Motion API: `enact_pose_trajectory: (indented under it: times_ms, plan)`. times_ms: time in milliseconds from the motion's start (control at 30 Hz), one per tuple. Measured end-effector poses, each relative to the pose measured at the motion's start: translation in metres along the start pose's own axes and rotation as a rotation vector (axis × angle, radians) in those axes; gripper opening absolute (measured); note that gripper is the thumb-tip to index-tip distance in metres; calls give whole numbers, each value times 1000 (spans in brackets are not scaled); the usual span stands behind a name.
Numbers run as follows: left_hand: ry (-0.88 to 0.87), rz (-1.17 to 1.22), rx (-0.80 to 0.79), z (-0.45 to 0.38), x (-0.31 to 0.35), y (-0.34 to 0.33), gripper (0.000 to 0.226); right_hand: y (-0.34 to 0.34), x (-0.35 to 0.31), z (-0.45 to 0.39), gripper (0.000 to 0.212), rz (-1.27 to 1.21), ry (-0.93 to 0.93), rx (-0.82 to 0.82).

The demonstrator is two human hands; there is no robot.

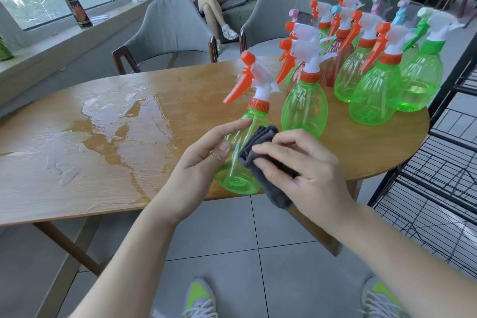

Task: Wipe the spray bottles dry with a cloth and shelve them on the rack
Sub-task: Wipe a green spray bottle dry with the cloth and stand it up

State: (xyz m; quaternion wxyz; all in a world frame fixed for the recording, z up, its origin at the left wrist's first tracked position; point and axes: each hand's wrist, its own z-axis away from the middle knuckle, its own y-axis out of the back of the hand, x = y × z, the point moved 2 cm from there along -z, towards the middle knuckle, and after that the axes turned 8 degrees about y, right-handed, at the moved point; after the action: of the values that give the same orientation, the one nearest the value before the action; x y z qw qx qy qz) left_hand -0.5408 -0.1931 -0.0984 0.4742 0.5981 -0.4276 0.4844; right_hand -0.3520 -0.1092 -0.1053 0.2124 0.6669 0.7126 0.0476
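A green spray bottle with an orange trigger is tilted over the table's front edge. My left hand holds its body from the left, thumb on the front and index finger stretched toward the neck. My right hand grips a folded dark grey cloth and presses it against the bottle's right side. Several more green and reddish spray bottles stand grouped on the right part of the wooden table.
A wide puddle of water covers the table's left and middle. The black wire rack stands at the right, close to the table's end. Two grey chairs sit behind the table; a person sits on a sofa beyond.
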Motion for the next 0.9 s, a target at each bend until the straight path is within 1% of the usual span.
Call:
enact_pose_trajectory:
  times_ms: [67, 133, 233, 333, 400, 467, 600, 733, 833, 900]
  plan:
    - [8, 14, -1, 0, 2, -1, 40, 0, 1, -6, 17, 3, -54, 32]
    - [18, 37, 1, 1, 2, -2, 40, -1, 1, -8, 16, -1, -65, 21]
    - [17, 25, 23, 3, 3, -5, 40, -3, -3, -1, 12, -29, 50, -101]
    - [-6, -49, 81, 3, 6, -7, 42, -9, -8, 8, 10, 53, 220, -222]
    - [-23, -62, 95, 2, 8, -7, 42, -12, -9, 12, 10, 109, 285, -232]
    - [-26, -47, 102, 1, 9, -7, 40, -11, -8, 14, 10, 128, 295, -198]
    - [17, 58, 93, 1, 6, -1, 40, -7, -4, 17, 12, 73, 220, -168]
    - [15, 116, 1, 2, 2, 3, 39, -11, -8, 13, 13, 22, 137, -113]
    - [0, 109, -53, 2, 3, 3, 37, -10, -9, -3, 13, -3, 9, -10]
    - [0, 93, -59, 2, 2, 5, 37, -8, -4, -13, 15, -26, -107, 46]
